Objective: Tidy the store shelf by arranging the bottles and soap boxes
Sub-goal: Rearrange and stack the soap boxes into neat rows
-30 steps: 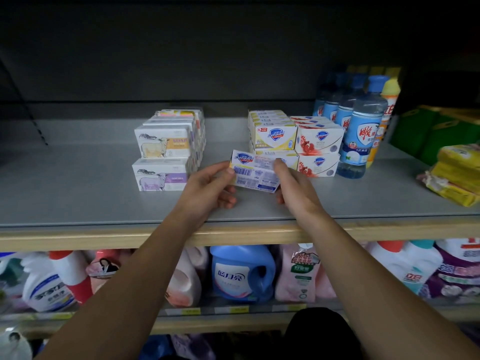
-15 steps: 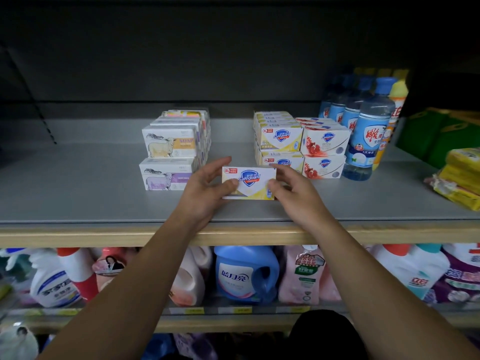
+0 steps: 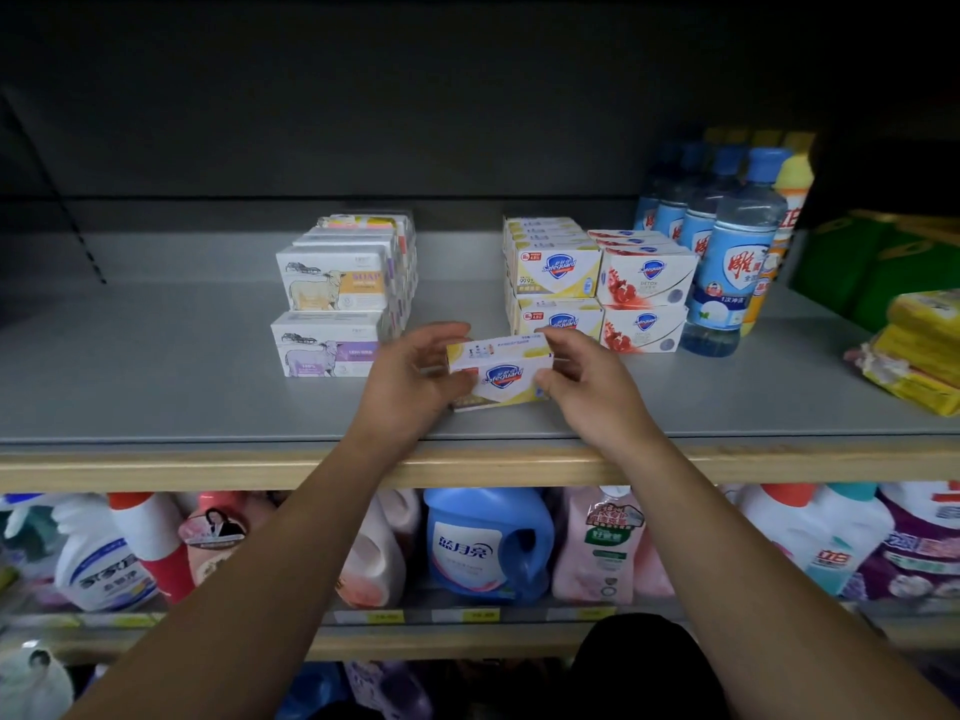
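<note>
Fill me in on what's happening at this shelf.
A person is tidying soap boxes. Both hands, left and right, hold one yellow Safeguard box by its ends, at the front of the grey shelf. Behind it stand the matching yellow stack, a red stack and blue bottles.

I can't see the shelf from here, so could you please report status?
Both hands hold yellow soap box, front of its stack. Nothing in the way.

left arm: bare, reaching in from 7 o'clock | left grip (image 3: 410,379): fingers curled, thumb on top, pinching at 9 o'clock side | right arm: bare, from 5 o'clock | right grip (image 3: 587,379): curled, pinching at 3 o'clock side
</note>
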Motion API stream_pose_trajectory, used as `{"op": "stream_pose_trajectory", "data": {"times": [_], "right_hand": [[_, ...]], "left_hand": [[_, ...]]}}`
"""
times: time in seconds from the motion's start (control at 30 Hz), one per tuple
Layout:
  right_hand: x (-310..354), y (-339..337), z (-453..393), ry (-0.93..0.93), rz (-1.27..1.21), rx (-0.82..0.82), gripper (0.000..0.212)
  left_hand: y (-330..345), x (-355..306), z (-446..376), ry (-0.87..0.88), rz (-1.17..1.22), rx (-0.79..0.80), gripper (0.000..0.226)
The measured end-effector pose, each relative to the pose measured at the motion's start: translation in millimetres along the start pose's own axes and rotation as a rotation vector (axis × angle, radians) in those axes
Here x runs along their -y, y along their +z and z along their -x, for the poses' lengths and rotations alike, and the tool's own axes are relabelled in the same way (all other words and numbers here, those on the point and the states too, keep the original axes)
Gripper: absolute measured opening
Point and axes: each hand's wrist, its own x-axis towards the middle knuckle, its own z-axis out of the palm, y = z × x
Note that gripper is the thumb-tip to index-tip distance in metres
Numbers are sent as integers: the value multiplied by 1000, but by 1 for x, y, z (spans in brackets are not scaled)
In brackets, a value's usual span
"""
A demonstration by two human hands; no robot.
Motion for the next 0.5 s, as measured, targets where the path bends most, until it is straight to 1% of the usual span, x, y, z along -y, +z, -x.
{"op": "stream_pose_trajectory", "data": {"times": [0.07,0.17,0.23,0.3,0.37,0.4,0.5], "right_hand": [[-1,1,-1,24,48,5,43],[1,0,-4,59,-4,-41,46],[3,-2,-5,75,-72,-83,40],[8,-8,-6,45,-59,-120,34],[12,-20,-12,-26,41,-190,36],[15,-29,-16,-78,133,-238,38],[22,-59,-37,-241,545,-341,44]], "left_hand": [[2,-1,-1,-19,-126,-1,42],[1,-1,-4,-53,-245,-14,40],[0,-1,-7,-36,-349,-9,38],[-2,-3,-10,-18,-415,-8,37],[-4,-5,-17,2,-437,-30,33],[-4,-8,-22,14,-433,-42,31],[2,-16,-42,51,-424,-90,27]]}}
